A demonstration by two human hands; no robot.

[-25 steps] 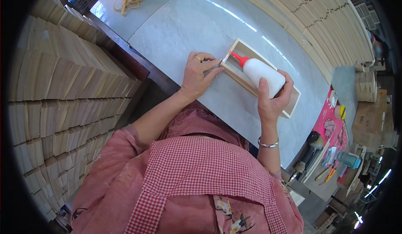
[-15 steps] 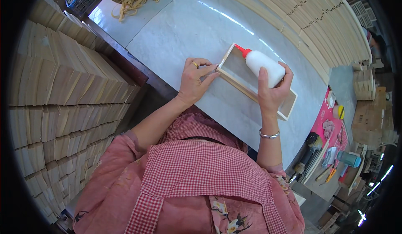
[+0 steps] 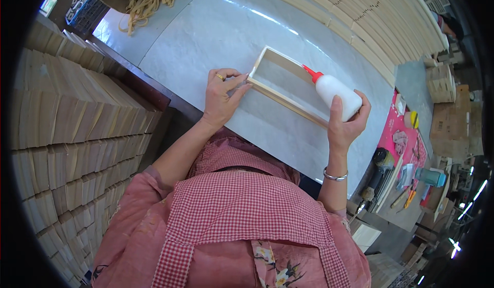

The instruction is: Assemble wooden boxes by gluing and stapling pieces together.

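A slim rectangular wooden frame (image 3: 288, 101) lies slantwise on the pale marbled tabletop, its inside open. My left hand (image 3: 222, 96) pinches the frame's left near corner between thumb and fingers. In my right hand (image 3: 349, 126) is a white squeeze glue bottle (image 3: 337, 93), tilted so its red nozzle (image 3: 312, 73) points up and left. The nozzle tip touches or hovers just over the frame's far long edge. A white line runs along that edge from the far left corner to the tip. The bottle and my right hand hide the frame's right end.
Wood strips (image 3: 355, 10) lie in rows along the table's far side. A heap of tan bands (image 3: 154, 0) sits at the far left. Stacked wood pieces (image 3: 72, 102) rise at my left. At right are a power tool (image 3: 378, 172), a teal jar (image 3: 430, 177) and a pink mat (image 3: 393, 128).
The nozzle has moved right along the frame's far edge, away from the far left corner, with a white line behind it. My left hand keeps its pinch on the near corner.
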